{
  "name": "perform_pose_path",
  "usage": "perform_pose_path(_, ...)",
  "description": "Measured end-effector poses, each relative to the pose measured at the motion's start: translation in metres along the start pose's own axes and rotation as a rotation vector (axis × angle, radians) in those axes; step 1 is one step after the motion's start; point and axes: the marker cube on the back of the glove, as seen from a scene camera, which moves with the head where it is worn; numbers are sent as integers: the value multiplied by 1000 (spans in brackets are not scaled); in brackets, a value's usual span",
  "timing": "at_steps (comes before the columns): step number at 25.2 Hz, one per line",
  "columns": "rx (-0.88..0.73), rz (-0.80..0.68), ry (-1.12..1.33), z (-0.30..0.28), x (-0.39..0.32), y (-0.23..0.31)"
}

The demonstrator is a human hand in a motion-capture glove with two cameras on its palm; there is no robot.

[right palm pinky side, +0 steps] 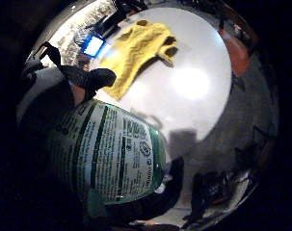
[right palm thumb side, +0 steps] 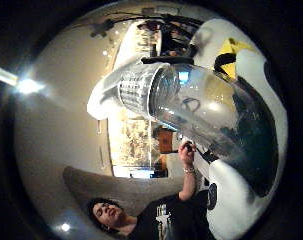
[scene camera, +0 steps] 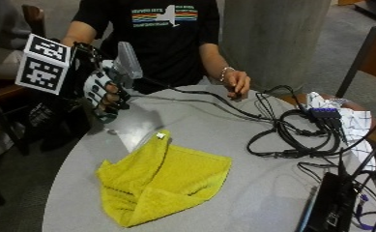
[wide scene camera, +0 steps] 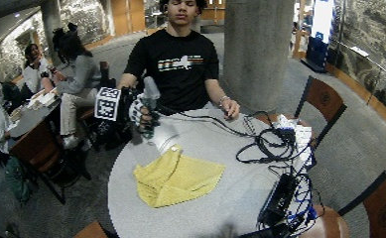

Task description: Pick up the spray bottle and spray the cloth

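Fingers of my gloved right hand curl around the spray bottle, which I hold up in the air near the yellow cloth lying on the table.

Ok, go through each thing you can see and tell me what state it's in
spray bottle: lifted off the table, upright, held.
right hand: fingers curled around the spray bottle.
yellow cloth: crumpled and partly folded, lying on the table.
left hand: bare, resting on the round table edge.
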Motion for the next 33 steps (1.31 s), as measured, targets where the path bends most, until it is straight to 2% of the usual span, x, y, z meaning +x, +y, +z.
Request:
perform_pose_path(7,-119,189,105,-5,6,-24)
perform_pose_path(17,-129,372,220,-5,35,-41)
perform_pose_path(33,-188,444,245,2,42,-40)
